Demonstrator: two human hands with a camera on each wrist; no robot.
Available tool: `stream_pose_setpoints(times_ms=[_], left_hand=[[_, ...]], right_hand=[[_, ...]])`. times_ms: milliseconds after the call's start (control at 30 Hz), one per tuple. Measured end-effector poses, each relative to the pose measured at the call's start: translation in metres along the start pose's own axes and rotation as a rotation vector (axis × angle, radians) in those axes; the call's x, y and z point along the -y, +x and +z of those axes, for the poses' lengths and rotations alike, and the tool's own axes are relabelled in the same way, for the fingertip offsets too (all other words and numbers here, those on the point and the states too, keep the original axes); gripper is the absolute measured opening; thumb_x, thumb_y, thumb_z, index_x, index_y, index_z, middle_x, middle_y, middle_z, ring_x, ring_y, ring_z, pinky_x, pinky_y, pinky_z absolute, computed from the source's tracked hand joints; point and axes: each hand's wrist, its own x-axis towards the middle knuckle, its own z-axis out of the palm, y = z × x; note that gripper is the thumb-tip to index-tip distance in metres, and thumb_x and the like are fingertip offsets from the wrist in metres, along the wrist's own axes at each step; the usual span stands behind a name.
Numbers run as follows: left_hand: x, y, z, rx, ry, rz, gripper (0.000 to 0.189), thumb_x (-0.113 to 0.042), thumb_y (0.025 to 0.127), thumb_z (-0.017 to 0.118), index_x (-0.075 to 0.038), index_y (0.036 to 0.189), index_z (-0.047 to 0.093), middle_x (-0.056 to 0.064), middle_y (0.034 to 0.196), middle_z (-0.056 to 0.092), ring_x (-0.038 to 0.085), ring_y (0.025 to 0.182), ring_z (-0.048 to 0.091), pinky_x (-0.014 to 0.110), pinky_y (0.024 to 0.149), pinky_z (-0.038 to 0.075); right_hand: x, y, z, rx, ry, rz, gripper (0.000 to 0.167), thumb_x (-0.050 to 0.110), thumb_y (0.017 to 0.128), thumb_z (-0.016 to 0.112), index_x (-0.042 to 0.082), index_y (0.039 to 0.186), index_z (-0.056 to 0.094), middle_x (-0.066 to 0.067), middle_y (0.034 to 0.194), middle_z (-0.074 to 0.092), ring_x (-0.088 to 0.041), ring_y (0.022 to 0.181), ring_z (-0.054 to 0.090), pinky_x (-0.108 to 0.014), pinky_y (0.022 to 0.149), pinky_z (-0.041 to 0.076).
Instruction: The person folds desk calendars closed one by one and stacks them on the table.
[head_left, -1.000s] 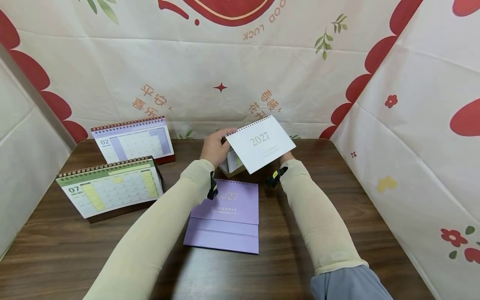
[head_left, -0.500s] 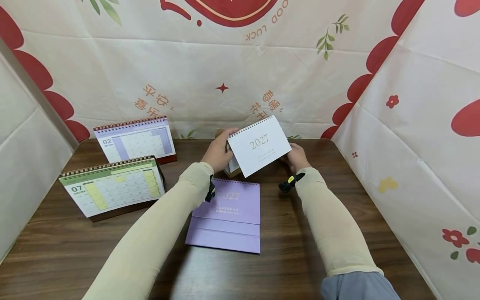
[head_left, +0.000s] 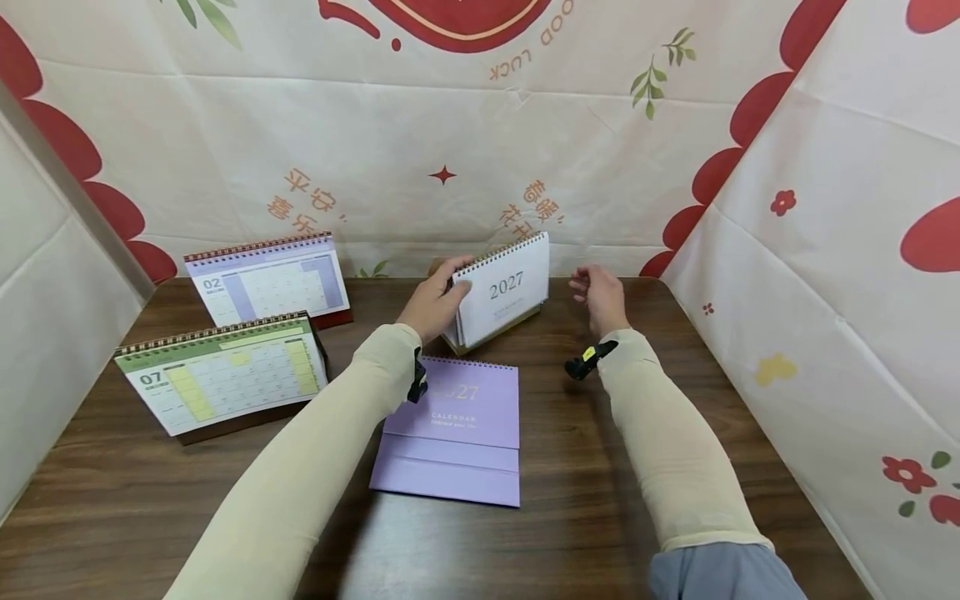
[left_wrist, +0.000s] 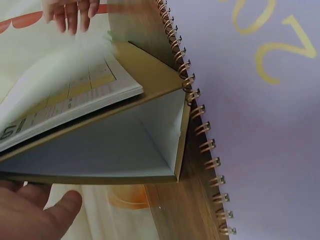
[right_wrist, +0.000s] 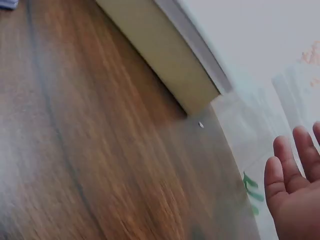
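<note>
A desk calendar (head_left: 508, 285) with a white "2027" cover stands on its gold-brown base at the back middle of the table. My left hand (head_left: 435, 302) grips its upper left end, thumb in front and fingers behind the spiral edge. In the left wrist view the base's hollow triangular side (left_wrist: 145, 145) faces the camera, and the cover page above it is blurred. My right hand (head_left: 603, 298) is apart from the calendar, off its right end, fingers loosely bent and holding nothing. A purple 2027 calendar (head_left: 457, 425) lies flat in front, partly hidden by my left wrist.
On the left of the wooden table (head_left: 600, 500) stand two more desk calendars: a green one (head_left: 232, 375) showing 07 and, behind it, a purple-white one (head_left: 273, 279) showing 02. A printed cloth (head_left: 480, 125) hangs at the back and sides.
The white cover page has dropped from a raised, slanting position down against the calendar's front. My right hand has come off the cover's lower right corner and moved right. The left hand keeps its grip.
</note>
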Motion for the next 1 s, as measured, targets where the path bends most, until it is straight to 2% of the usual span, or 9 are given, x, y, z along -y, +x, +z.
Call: stream_pose_setpoints(times_ms=[167,267,367,533,600,667,733,833,1000], left_hand=[[0.006,0.004,0.008,-0.107,0.142,0.059,0.048,-0.027,0.106,0.049,-0.031,0.152,0.037,0.010,0.127,0.063,0.022,0.097,0.065,0.042,0.085,0.051],[0.006,0.003,0.011,-0.144,0.158,0.075,0.050,-0.020,0.104,0.053,-0.030,0.152,0.038,0.012,0.124,0.064,0.023,0.096,0.065,0.042,0.083,0.051],[0.006,0.004,0.011,-0.158,0.194,0.081,0.055,-0.019,0.104,0.054,-0.028,0.154,0.034,0.014,0.123,0.065,0.024,0.095,0.066,0.041,0.083,0.051],[0.008,0.003,0.014,-0.201,0.279,0.070,0.074,-0.017,0.100,0.060,-0.021,0.160,0.017,0.018,0.120,0.066,0.026,0.077,0.064,0.041,0.076,0.051],[0.010,0.002,0.014,-0.208,0.267,0.039,0.080,-0.018,0.099,0.061,-0.019,0.161,0.010,0.020,0.109,0.067,0.027,0.071,0.063,0.042,0.074,0.051],[0.011,0.002,0.013,-0.209,0.240,0.010,0.080,-0.020,0.099,0.061,-0.017,0.161,0.010,0.021,0.107,0.067,0.028,0.076,0.064,0.042,0.076,0.051],[0.013,0.002,0.011,-0.200,0.196,-0.025,0.078,-0.021,0.099,0.061,-0.017,0.160,0.013,0.021,0.107,0.067,0.029,0.084,0.065,0.042,0.080,0.052],[0.013,0.001,0.005,-0.188,0.125,-0.060,0.066,-0.020,0.100,0.061,-0.015,0.157,0.027,0.018,0.123,0.064,0.027,0.100,0.065,0.042,0.086,0.052],[0.009,-0.001,-0.007,-0.173,0.075,-0.080,0.050,-0.020,0.101,0.058,-0.009,0.146,0.041,0.014,0.125,0.063,0.025,0.101,0.065,0.040,0.083,0.052]], right_hand=[[0.001,-0.001,0.022,0.188,-0.168,-0.087,0.055,0.042,0.106,0.043,0.007,0.148,0.043,-0.014,0.148,0.046,-0.029,0.137,0.041,-0.048,0.110,0.033],[0.003,-0.002,0.036,0.273,-0.226,-0.111,0.057,0.042,0.104,0.048,0.011,0.151,0.038,-0.014,0.145,0.048,-0.029,0.133,0.044,-0.047,0.109,0.035],[0.002,-0.003,0.046,0.301,-0.286,-0.102,0.056,0.039,0.103,0.053,0.013,0.151,0.037,-0.013,0.137,0.052,-0.027,0.125,0.050,-0.047,0.107,0.037],[-0.003,-0.002,0.050,0.298,-0.375,-0.086,0.047,0.028,0.104,0.053,0.011,0.147,0.043,-0.012,0.133,0.053,-0.027,0.119,0.050,-0.046,0.102,0.039],[-0.004,-0.003,0.051,0.290,-0.394,-0.092,0.043,0.026,0.105,0.053,0.009,0.144,0.046,-0.012,0.132,0.053,-0.027,0.117,0.049,-0.046,0.100,0.039],[-0.004,-0.004,0.052,0.280,-0.391,-0.102,0.040,0.024,0.105,0.053,0.007,0.140,0.048,-0.013,0.131,0.052,-0.028,0.116,0.049,-0.045,0.099,0.040],[-0.003,-0.005,0.053,0.270,-0.380,-0.109,0.038,0.024,0.104,0.053,0.006,0.138,0.049,-0.013,0.132,0.052,-0.028,0.117,0.049,-0.045,0.099,0.040],[0.000,-0.008,0.056,0.256,-0.377,-0.110,0.038,0.025,0.104,0.054,0.006,0.136,0.048,-0.013,0.134,0.052,-0.027,0.120,0.051,-0.046,0.100,0.041],[0.016,-0.019,0.064,0.230,-0.382,-0.149,0.039,0.025,0.103,0.055,0.006,0.136,0.047,-0.014,0.135,0.053,-0.027,0.120,0.054,-0.045,0.097,0.044]])
